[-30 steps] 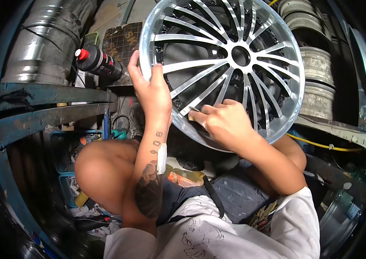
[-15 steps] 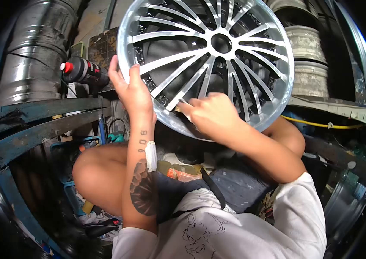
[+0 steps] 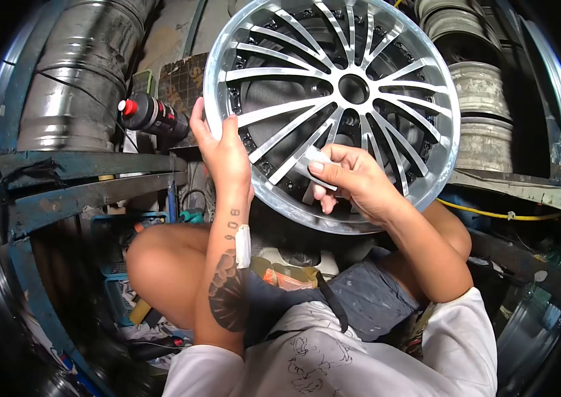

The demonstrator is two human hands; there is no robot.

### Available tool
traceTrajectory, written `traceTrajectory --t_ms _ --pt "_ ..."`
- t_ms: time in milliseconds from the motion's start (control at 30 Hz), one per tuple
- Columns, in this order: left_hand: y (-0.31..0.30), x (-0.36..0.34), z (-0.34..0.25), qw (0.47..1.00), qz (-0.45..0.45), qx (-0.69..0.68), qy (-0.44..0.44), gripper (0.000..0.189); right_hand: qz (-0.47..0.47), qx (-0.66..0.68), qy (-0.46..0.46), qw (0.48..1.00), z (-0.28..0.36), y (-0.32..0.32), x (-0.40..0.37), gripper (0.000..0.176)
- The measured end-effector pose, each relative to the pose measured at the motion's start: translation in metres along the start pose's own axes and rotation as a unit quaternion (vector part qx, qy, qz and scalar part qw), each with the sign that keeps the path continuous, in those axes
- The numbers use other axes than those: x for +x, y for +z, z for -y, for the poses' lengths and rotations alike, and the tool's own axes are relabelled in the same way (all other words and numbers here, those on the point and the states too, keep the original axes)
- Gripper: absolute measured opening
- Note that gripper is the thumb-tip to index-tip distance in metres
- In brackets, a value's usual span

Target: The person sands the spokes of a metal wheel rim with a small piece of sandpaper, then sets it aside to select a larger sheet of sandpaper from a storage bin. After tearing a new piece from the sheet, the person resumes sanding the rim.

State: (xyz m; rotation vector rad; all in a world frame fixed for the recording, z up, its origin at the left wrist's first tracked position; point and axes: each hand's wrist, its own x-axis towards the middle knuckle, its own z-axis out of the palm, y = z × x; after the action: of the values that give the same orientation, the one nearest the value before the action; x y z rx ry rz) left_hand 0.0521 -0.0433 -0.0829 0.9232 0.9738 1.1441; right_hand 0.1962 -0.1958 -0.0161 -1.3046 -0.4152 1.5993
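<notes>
While L hand (image 3: 227, 149) grips 1 wheel (image 3: 333, 85), R hand (image 3: 354, 175) pinching 1 gray pc (image 3: 314, 157), 1 btl (image 3: 156, 116)

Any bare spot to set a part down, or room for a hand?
Set-down: the grey surface at upper left, between the metal stack and the metal bar, looks mostly bare. Hand: open air between the left forearm and right forearm, below the wheel. Crowded: around the bottle; the blue basket by the left knee.

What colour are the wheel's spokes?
The spokes are silver with black sides; see the head view.
</notes>
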Motion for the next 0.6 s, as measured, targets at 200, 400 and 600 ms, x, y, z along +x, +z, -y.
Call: traceTrajectory --t_ms 200,400,600 --pt "0.001 0.002 0.002 1.000 -0.015 0.012 0.006 0.058 -0.056 -0.377 -0.165 0.910 -0.023 0.001 0.010 0.020" --pt "0.002 0.001 0.005 0.999 -0.040 0.007 0.014 0.059 -0.069 -0.650 -0.316 0.687 -0.035 0.018 0.014 0.019" --pt "-0.001 0.000 0.005 0.995 -0.048 0.084 0.026 0.058 -0.017 -0.783 -0.359 0.507 -0.028 0.019 0.026 0.035"
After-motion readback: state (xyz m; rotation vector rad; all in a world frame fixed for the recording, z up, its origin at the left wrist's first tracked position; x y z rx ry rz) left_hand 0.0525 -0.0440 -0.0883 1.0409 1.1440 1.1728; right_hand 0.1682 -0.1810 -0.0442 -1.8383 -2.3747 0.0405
